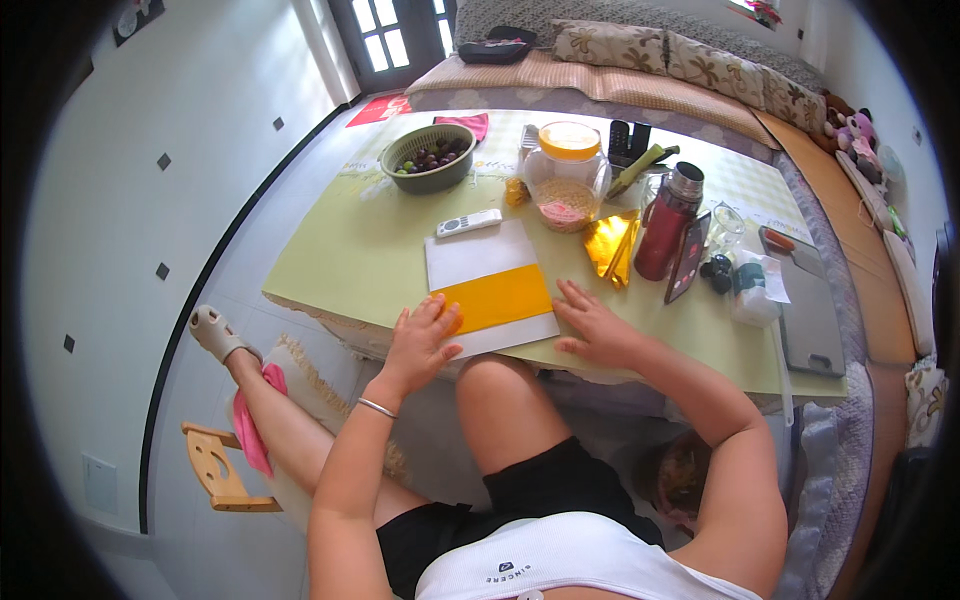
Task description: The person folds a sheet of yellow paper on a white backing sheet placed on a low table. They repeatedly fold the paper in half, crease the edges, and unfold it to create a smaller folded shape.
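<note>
A golden-yellow strip of paper (497,299) lies flat across a white sheet (480,258) at the table's near edge. My left hand (425,335) rests at the strip's left end, its fingers spread and the fingertips on the yellow paper. At the other end, my right hand (598,328) lies with fingers stretched out on the tabletop beside the sheet's right edge. Neither hand holds anything. On the upper part of the white sheet, or just at its top edge, sits a white remote control (469,222).
Behind the papers stand a green basket of grapes (428,160), a yellow-lidded jar (568,180), folded gold foil (612,246) and a red thermos (668,225). A phone (688,262) leans by the thermos. A tissue pack (755,290) and a grey board (808,310) lie right.
</note>
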The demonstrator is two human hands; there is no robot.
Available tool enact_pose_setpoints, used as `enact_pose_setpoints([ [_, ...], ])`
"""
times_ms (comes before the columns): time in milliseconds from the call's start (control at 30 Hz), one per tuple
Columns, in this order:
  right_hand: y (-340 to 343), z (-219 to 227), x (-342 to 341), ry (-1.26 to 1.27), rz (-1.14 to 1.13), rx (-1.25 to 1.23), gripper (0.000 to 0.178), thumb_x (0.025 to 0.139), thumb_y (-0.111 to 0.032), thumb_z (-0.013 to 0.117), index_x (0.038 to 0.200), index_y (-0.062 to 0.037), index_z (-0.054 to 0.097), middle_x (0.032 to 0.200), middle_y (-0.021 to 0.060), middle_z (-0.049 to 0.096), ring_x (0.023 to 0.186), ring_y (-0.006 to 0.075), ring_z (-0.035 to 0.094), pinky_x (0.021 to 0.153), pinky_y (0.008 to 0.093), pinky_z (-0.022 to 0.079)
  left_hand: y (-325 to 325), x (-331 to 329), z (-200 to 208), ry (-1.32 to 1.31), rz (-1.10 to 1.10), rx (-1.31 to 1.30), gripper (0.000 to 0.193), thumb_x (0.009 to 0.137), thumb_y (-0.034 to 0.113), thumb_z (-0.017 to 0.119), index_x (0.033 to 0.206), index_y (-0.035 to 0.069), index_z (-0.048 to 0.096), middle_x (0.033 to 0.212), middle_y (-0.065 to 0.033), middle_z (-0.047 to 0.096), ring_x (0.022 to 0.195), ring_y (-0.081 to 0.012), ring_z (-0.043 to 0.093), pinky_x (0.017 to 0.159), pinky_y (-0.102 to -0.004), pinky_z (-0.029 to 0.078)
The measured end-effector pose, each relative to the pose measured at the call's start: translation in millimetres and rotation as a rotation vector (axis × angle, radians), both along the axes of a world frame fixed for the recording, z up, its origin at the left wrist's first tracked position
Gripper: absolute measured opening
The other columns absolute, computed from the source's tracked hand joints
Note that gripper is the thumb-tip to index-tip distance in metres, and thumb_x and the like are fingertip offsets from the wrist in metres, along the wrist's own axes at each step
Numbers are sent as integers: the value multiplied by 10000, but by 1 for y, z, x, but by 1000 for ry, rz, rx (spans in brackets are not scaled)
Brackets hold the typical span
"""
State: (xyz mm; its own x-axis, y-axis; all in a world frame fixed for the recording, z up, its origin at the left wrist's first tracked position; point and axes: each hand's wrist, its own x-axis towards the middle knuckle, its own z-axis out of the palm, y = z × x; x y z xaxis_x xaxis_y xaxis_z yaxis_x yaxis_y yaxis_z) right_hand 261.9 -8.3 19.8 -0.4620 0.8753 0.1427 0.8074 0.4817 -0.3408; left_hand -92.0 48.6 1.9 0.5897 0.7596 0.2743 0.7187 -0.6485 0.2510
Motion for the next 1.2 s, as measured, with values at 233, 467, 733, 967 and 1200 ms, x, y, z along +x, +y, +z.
enact_pose_setpoints([
  [233, 57, -5, -30, 1232, -261, -399, 471, 962, -64, 546, 1407, 43, 434, 1013, 193, 666, 736, 256, 700, 669, 317, 593, 53, 25, 3, -168, 137, 37, 617, 774, 176, 768, 1328, -2, 560, 1225, -202, 613, 1157, -375, 556, 1014, -427, 444],
  [467, 85, -23, -47, 1318, -469, -731, 615, 935, -1, 522, 1491, 17, 261, 934, 191, 647, 739, 246, 701, 614, 338, 604, 75, 28, 9, -28, 232, -114, 657, 655, 217, 872, 1234, 24, 630, 1040, -192, 637, 1035, -371, 593, 945, -435, 491],
  [733, 73, -49, -16, 624, -440, 334, 271, 861, -94, 660, 1098, 38, 657, 887, 138, 685, 686, 261, 686, 623, 386, 539, 57, 38, 13, -83, 212, -73, 644, 659, 173, 866, 1242, 24, 638, 1148, -175, 620, 1105, -346, 561, 990, -411, 462],
  [967, 85, -20, -25, 678, -617, -240, 260, 829, -267, 738, 822, -9, 710, 719, 124, 702, 694, 268, 685, 702, 389, 529, 59, 36, 5, -154, 179, -100, 675, 697, 166, 851, 1311, 32, 602, 1250, -148, 593, 1175, -330, 521, 1051, -401, 416],
  [1200, 89, -21, -26, 486, -670, -171, 289, 787, -330, 772, 800, -48, 712, 776, 128, 714, 760, 290, 693, 729, 415, 532, 55, 36, 7, -159, 198, -124, 594, 719, 184, 843, 1269, 74, 649, 1223, -116, 601, 1187, -309, 524, 1038, -388, 427],
])
